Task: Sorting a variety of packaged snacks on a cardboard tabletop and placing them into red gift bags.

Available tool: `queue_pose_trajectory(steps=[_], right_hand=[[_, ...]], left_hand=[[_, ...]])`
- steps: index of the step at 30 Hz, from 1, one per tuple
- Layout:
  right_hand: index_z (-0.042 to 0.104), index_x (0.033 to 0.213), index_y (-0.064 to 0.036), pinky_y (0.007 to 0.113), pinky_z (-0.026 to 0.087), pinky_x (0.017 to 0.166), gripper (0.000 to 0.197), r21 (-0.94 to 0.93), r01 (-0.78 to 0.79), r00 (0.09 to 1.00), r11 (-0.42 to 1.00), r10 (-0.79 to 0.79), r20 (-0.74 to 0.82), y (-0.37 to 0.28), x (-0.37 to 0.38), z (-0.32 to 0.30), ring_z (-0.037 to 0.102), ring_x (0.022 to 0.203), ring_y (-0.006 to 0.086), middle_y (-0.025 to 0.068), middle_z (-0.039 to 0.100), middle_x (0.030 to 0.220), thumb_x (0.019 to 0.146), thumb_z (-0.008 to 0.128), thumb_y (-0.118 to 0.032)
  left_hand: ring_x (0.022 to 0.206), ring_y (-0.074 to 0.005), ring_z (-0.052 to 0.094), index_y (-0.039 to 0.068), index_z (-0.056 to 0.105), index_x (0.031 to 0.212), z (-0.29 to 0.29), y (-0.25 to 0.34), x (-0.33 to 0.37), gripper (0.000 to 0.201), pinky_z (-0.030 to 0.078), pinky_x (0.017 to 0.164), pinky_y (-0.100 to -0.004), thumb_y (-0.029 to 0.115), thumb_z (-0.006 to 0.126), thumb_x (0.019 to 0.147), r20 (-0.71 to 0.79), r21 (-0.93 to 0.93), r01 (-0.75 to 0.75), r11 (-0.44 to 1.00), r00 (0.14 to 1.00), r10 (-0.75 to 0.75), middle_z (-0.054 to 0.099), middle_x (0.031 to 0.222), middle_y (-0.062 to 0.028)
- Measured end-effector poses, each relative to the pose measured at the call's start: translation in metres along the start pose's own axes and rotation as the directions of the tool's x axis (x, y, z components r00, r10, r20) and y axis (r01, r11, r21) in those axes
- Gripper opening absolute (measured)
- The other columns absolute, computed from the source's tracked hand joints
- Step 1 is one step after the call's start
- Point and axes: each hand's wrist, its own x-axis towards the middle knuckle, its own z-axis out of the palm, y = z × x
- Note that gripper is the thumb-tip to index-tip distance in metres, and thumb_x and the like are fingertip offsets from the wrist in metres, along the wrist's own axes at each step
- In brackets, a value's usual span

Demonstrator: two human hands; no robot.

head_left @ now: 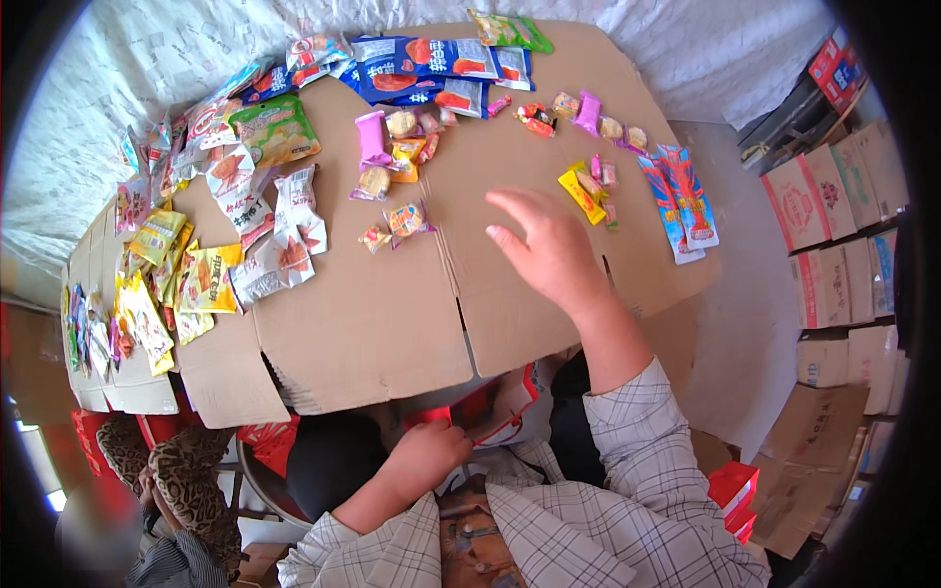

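Note:
My right hand point(549, 245) hovers over the cardboard-covered table point(363, 333), thumb and fingers apart and nothing between them. Closest to it on the right lie a yellow-wrapped snack point(582, 192) and small pink candies point(603, 172). To its left are a purple-and-orange wrapped snack point(407, 220) and a small wrapped candy point(373, 238). Below the table edge, in my lap, stands a red paper bag point(512, 400) with its mouth up. My left hand point(423, 461) is curled at the near edge of this bag, seemingly gripping it; its fingertips are partly hidden.
Blue snack packs point(412, 59) lie along the far edge. White, green and yellow packets point(208, 277) heap up at the left. Two blue-and-red packets point(681, 201) rest near the right edge. Cartons point(833, 196) are stacked beyond. Another person's hands point(147, 485) show at lower left.

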Motion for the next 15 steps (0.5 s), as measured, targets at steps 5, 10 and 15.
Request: queue_pose_trajectory(steps=[5,10,15], right_hand=[[0.059,0.135,-0.0050,0.047,0.047,0.107,0.050,-0.150,0.066,0.993,0.986,-0.080,-0.087,0.049,0.069,0.004,0.057,0.127,0.0389,0.0206,0.060,0.136,0.089,0.074,-0.016],[0.049,0.150,-0.0140,0.054,0.036,0.118,0.071,-0.382,0.102,0.995,0.919,-0.097,0.032,0.116,0.159,0.027,0.037,0.143,0.0505,0.0276,0.034,0.159,0.083,0.074,-0.011],[0.030,0.162,-0.0355,0.058,0.023,0.125,0.107,-0.624,0.017,0.910,0.781,0.246,0.332,0.136,0.236,0.044,0.008,0.156,0.0507,0.0218,0.006,0.172,0.070,0.084,-0.033]], left_hand=[[0.082,-0.0268,0.065,0.009,0.065,0.093,0.006,-0.009,-0.004,0.014,0.057,0.066,-0.0417,0.016,0.062,0.082,0.076,-0.090,-0.035,0.995,0.996,0.042,0.061,0.087,-0.0063],[0.082,-0.0253,0.065,0.011,0.065,0.097,0.004,-0.024,-0.004,0.017,0.057,0.064,-0.0399,0.018,0.062,0.082,0.109,-0.099,-0.046,0.994,0.992,0.056,0.061,0.088,-0.0039],[0.080,-0.0237,0.063,0.013,0.066,0.090,0.016,-0.037,-0.011,0.012,0.056,0.070,-0.0394,0.018,0.063,0.081,0.111,-0.028,-0.019,0.999,0.994,0.022,0.060,0.086,-0.0011]])
